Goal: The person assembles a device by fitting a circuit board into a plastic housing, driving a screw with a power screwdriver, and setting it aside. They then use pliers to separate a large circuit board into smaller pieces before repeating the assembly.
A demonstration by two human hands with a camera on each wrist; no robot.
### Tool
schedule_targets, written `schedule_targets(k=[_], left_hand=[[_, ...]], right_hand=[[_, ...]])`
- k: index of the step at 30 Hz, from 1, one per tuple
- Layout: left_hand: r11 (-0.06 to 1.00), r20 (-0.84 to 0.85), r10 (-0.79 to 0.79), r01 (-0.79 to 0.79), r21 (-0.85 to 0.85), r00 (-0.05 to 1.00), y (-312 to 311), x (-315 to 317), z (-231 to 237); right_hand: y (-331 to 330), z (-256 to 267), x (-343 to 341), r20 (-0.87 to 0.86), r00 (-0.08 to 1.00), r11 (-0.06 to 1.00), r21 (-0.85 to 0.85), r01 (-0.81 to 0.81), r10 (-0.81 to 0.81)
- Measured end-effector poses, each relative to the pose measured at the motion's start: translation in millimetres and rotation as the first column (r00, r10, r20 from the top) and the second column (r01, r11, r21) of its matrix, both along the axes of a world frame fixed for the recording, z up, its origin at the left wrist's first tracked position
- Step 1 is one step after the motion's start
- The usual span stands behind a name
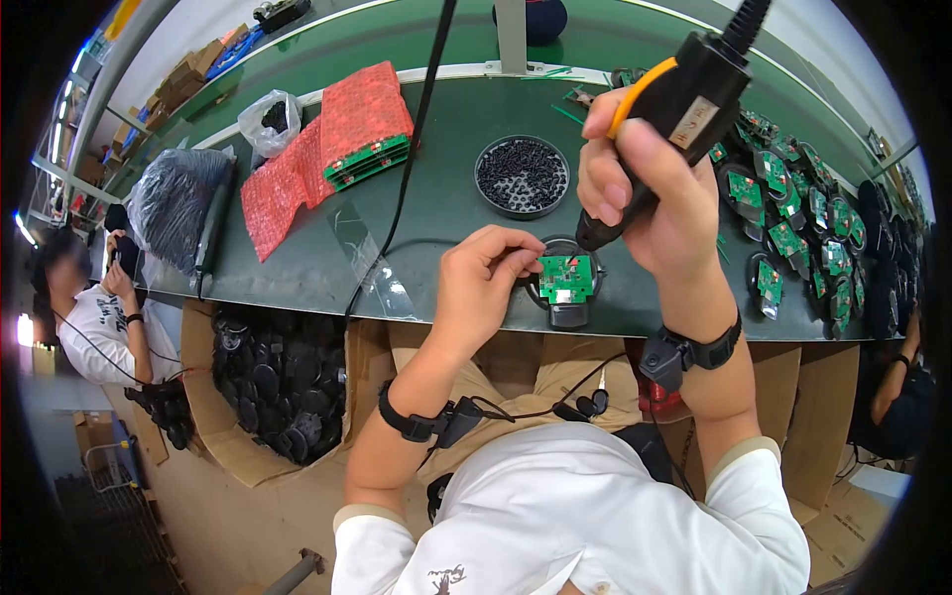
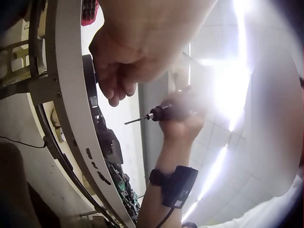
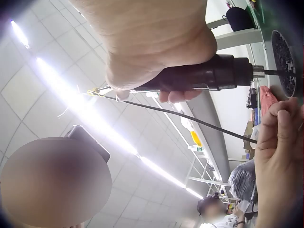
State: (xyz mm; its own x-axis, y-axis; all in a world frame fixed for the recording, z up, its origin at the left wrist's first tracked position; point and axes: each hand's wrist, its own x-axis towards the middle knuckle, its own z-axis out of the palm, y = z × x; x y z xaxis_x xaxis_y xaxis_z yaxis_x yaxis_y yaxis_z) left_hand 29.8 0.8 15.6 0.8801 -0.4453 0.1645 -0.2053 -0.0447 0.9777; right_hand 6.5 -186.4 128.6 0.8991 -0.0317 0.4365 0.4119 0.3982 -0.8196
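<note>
My right hand (image 1: 659,183) grips a black electric screwdriver (image 1: 694,89) with a yellow strip along its side. The bare bit (image 2: 135,121) shows in the left wrist view; in the head view the tool's nose overlaps the upper right of a green circuit board (image 1: 567,281). That board sits in a round black housing (image 1: 569,315) near the table's front edge. At the board's left edge is my left hand (image 1: 481,283), fingers curled and the thumb close to the forefinger; I cannot tell whether anything small is between them.
Behind the board stands a round dish (image 1: 523,177) of small black parts. Many housings with boards (image 1: 788,238) lie at right. Red bubble wrap (image 1: 362,104) with stacked boards is at left. A cable (image 1: 421,129) crosses the view. Below is a box of black covers (image 1: 268,387); another person (image 1: 104,317) sits at left.
</note>
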Motion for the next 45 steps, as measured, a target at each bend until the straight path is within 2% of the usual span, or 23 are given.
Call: schedule_targets(k=[1,3,7,12,18,25,28,30,31,33,34,35,37,41,43,45], left_hand=[[1.000,-0.002,0.000,0.000,0.003,1.000,0,-2,1],[0.998,0.145,0.030,-0.038,0.049,0.989,-2,-7,4],[0.999,0.108,0.045,-0.047,0.017,0.993,-3,-10,1],[0.995,0.145,0.018,-0.031,0.092,0.989,-2,-13,3],[0.997,0.210,0.022,-0.039,0.073,0.978,-2,-11,2],[0.993,0.191,0.038,-0.058,0.102,0.981,-5,-15,5],[0.996,0.131,0.058,-0.066,0.063,0.990,-5,-16,3],[0.964,0.387,0.105,-0.190,0.187,0.916,-1,-17,3],[0.964,0.386,0.105,-0.190,0.188,0.916,1,-21,0],[0.956,0.534,0.037,-0.185,0.227,0.845,4,-35,-7],[0.937,0.553,-0.016,-0.181,0.300,0.833,5,-43,-8],[0.936,0.549,-0.016,-0.180,0.302,0.836,3,-46,-7],[0.901,0.652,-0.057,-0.243,0.359,0.756,-1,-51,-8],[0.902,0.677,-0.013,-0.284,0.326,0.736,-5,-52,-22],[0.901,0.675,-0.008,-0.287,0.325,0.738,-6,-52,-21],[0.902,0.675,-0.004,-0.289,0.322,0.738,-7,-52,-20]], right_hand=[[2,1,1,-0.002,1.000,1.000,0.003,0.000,0.000],[7,2,3,-0.025,0.998,0.997,0.048,0.062,-0.060],[12,1,4,0.005,0.997,0.995,0.063,0.077,-0.077],[17,2,2,0.000,0.996,0.994,0.049,0.093,-0.093],[17,1,0,-0.004,0.997,0.996,0.045,0.074,-0.073],[18,-3,-2,-0.009,0.994,0.994,0.008,0.113,-0.113],[18,-5,-1,-0.019,0.994,0.994,0.026,0.108,-0.108],[18,-5,-1,-0.010,0.990,0.990,0.002,0.142,-0.142],[18,-5,0,0.003,0.985,0.984,-0.022,0.174,-0.174],[16,-6,1,0.017,0.981,0.980,-0.045,0.195,-0.194],[15,-7,2,0.032,0.977,0.975,-0.071,0.213,-0.211],[15,-9,2,0.027,0.977,0.975,-0.070,0.212,-0.211],[17,-13,4,0.026,0.974,0.969,-0.094,0.229,-0.227],[20,-22,6,0.004,0.977,0.976,-0.051,0.213,-0.213],[20,-23,5,0.040,0.970,0.960,-0.139,0.244,-0.241],[20,-23,5,0.036,0.973,0.964,-0.131,0.230,-0.228]])
